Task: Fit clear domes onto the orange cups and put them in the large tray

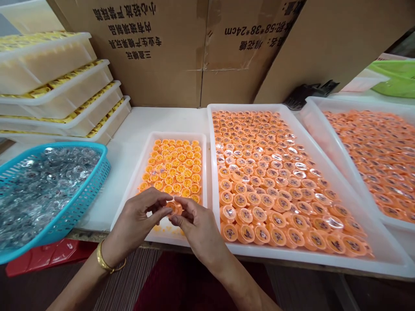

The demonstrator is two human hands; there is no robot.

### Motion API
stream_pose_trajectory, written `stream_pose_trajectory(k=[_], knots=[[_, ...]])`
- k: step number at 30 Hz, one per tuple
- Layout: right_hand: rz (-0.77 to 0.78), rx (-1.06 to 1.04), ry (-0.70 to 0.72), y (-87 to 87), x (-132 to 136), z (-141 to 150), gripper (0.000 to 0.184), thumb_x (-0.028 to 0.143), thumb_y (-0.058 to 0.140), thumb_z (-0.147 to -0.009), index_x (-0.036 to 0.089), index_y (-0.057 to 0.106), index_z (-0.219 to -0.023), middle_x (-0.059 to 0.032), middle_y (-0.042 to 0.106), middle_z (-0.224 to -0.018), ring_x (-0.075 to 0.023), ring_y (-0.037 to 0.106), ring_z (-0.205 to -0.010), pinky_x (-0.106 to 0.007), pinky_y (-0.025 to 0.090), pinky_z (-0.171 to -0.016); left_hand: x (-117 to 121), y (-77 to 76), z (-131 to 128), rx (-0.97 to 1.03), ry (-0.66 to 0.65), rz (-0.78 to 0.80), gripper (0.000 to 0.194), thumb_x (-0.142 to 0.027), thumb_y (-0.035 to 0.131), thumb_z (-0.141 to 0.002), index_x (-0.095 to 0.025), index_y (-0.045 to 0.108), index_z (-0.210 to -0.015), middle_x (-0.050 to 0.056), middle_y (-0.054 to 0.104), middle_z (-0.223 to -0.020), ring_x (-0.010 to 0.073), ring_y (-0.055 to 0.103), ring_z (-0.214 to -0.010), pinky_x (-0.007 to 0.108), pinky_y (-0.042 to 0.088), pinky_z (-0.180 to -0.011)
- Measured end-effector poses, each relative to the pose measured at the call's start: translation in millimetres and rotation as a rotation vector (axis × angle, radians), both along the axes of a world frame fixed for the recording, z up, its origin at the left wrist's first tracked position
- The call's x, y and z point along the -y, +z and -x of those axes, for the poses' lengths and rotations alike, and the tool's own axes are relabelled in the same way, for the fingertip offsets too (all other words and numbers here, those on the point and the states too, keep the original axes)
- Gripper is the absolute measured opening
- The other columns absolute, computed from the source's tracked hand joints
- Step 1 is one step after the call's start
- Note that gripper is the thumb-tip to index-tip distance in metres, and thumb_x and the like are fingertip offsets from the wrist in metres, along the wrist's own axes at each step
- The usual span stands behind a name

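Note:
Between the fingertips of my left hand (pixel 142 211) and my right hand (pixel 197 224) is a small orange plastic cup (pixel 175 208); both hands pinch it from either side. The fingers partly cover it, and I cannot tell whether a lid is on it. Beneath and behind my hands lies a small white tray (pixel 129 194) of open orange cups (pixel 175 162) filled with yellow pieces. To the right, a larger white tray (pixel 319 170) holds rows of orange cups (pixel 269 172) topped with clear printed lids.
At the left, a blue basket (pixel 105 166) holds many clear printed lids (pixel 61 181). Stacked white trays (pixel 61 103) with yellow items stand behind it. Cardboard boxes (pixel 181 82) wall off the back. Another white tray (pixel 348 172) of orange cups sits far right, near a green basket (pixel 395 77).

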State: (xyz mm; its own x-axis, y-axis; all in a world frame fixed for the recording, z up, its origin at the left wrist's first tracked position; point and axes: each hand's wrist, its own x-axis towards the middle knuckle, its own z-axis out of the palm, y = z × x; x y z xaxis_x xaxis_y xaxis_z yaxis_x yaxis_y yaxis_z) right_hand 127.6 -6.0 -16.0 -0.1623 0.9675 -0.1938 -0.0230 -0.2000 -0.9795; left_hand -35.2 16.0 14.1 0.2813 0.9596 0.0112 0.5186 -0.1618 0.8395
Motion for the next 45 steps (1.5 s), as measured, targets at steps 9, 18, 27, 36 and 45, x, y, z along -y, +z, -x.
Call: stream_pose_trajectory(k=[9,18,27,36,45], knots=[[-0.031,0.012,0.030,-0.8,2,0,0.036,0.018,0.062,-0.078,0.022,0.062,-0.114,-0.0036,0.070,-0.102,-0.0176,0.066,-0.085,-0.035,0.052,-0.080,-7,4.4,2,-0.020,-0.030,0.114,0.022,-0.035,0.062,-0.080,-0.020,0.069,-0.095,0.004,0.062,-0.078,0.0117,0.057,-0.061,0.023,0.050,-0.052],[0.061,-0.126,0.050,2.2,3,0,0.039,0.027,0.064,-0.078,0.022,0.061,-0.116,-0.0052,0.070,-0.100,-0.0201,0.066,-0.088,-0.037,0.054,-0.081,-8,4.8,3,0.048,-0.034,0.162,0.017,-0.033,0.062,-0.079,-0.020,0.070,-0.087,0.003,0.062,-0.079,0.0103,0.056,-0.057,0.023,0.049,-0.051],[0.188,-0.363,-0.074,-0.5,-1,2,0.042,0.037,0.069,-0.075,0.017,0.062,-0.112,-0.0087,0.069,-0.103,-0.0225,0.067,-0.094,-0.041,0.053,-0.086,-1,-8.0,-7,0.064,0.097,0.206,0.035,-0.042,0.057,-0.082,-0.021,0.062,-0.110,0.000,0.059,-0.075,0.0101,0.054,-0.054,0.024,0.048,-0.050],[0.197,-0.413,-0.154,-1.9,-1,4,0.040,0.034,0.071,-0.073,0.017,0.063,-0.109,-0.0084,0.068,-0.109,-0.0224,0.067,-0.095,-0.038,0.054,-0.085,5,-13.7,-19,0.137,0.190,0.223,0.033,-0.043,0.055,-0.083,-0.017,0.067,-0.099,0.002,0.064,-0.073,0.0118,0.056,-0.058,0.024,0.049,-0.052],[0.183,-0.451,-0.200,0.2,-2,4,0.040,0.032,0.073,-0.072,0.018,0.063,-0.108,-0.0058,0.071,-0.101,-0.0212,0.068,-0.092,-0.037,0.054,-0.086,5,-13.8,-19,0.268,0.210,0.170,0.026,-0.035,0.064,-0.078,-0.020,0.070,-0.099,0.000,0.066,-0.076,0.0103,0.058,-0.061,0.023,0.052,-0.058]])
